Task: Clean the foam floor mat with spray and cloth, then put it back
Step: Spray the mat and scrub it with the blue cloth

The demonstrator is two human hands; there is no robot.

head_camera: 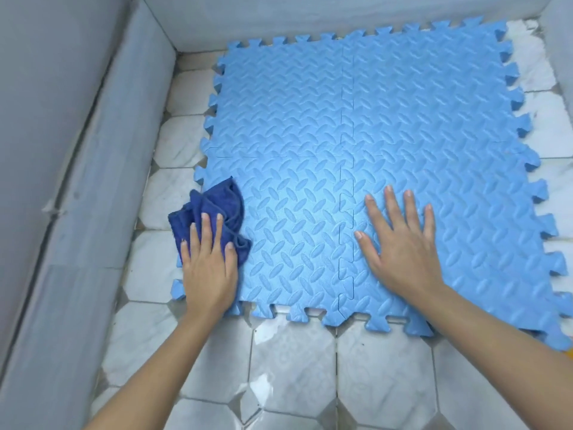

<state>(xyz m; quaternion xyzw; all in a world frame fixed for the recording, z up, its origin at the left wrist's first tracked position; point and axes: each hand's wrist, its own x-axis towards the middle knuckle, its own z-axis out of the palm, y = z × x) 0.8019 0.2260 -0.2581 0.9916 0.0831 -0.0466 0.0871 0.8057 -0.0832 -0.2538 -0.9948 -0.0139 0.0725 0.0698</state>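
A light blue foam mat (356, 135) of interlocking puzzle tiles lies flat on the tiled floor. Its surface has a raised leaf-like pattern. My left hand (207, 265) presses a crumpled dark blue cloth (214, 209) onto the mat's near left corner, fingers spread over the cloth. My right hand (400, 243) lies flat on the mat's near right tile, palm down with fingers apart, holding nothing. No spray bottle is in view.
Glossy white marble-look floor tiles (294, 367) surround the mat, with wet-looking reflections near me. A grey wall with a low ledge (102, 150) runs along the left, and another wall (310, 17) stands close behind the mat. A small yellow thing (570, 353) shows at the right edge.
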